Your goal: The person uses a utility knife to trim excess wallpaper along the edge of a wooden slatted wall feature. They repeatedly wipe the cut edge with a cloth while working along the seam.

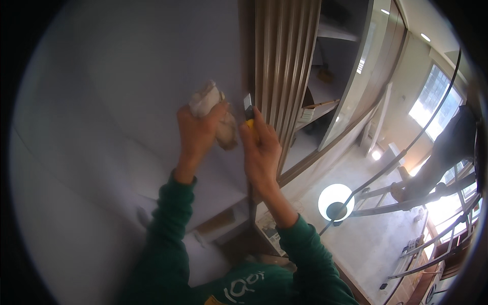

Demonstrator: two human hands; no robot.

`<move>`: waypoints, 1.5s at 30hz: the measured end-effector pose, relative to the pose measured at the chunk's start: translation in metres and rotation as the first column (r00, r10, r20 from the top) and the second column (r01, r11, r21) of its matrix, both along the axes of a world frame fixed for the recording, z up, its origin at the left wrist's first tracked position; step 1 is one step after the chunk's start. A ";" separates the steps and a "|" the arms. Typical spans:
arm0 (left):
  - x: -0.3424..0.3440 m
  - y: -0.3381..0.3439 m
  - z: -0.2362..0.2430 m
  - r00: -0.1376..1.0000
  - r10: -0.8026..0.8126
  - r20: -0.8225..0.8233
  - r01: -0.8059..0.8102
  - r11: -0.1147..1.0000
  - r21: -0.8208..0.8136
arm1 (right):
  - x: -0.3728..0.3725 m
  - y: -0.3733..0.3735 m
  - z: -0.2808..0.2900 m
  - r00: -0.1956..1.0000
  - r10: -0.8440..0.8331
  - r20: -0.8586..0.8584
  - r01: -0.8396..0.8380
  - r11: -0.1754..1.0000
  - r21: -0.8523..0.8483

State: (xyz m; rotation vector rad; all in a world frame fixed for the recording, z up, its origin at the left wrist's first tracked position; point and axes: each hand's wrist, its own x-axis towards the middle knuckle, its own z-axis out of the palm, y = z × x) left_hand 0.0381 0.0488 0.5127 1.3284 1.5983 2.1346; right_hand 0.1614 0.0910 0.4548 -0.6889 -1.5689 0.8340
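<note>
The yellow-handled blade tool (249, 113) is in the right hand (262, 155), its pale flat blade pointing up toward the narrow flat brown strip (247, 46) at the edge of a ribbed brown panel (284, 56). The right grip is closed around the handle, the index finger stretched along it toward the dark collar below the blade. Whether the blade touches the strip cannot be told from this view.

The left hand (193, 133), just beside it, has its grip closed on a crumpled cloth (227, 133), whitish where it bunches above the fingers and browner where it hangs below. The cloth and the tool are near each other but apart.

Both forearms wear green sleeves (170, 223). A smooth grey-violet surface (127, 66) spreads behind the left hand. Right of the ribbed panel are open shelves (335, 94) holding a few things too dim to name. Farther right, a bright round lamp (335, 197) shows near metal rails (391, 208), above a pale floor (371, 249), with a sunlit window (436, 101) beyond.
</note>
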 end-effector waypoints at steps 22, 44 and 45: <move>-0.001 0.024 0.004 0.990 -0.050 -0.134 0.055 0.998 0.033 | -0.032 0.006 -0.012 0.983 -0.036 -0.177 0.023 0.997 -0.076; -0.012 0.028 0.009 0.972 -0.072 -0.225 0.051 0.994 -0.096 | -0.039 0.010 -0.016 0.984 -0.051 -0.169 0.047 0.999 -0.026; -0.012 0.028 0.011 0.969 -0.067 -0.237 0.043 0.994 -0.102 | -0.040 0.010 -0.017 0.981 -0.042 -0.192 0.037 0.999 -0.029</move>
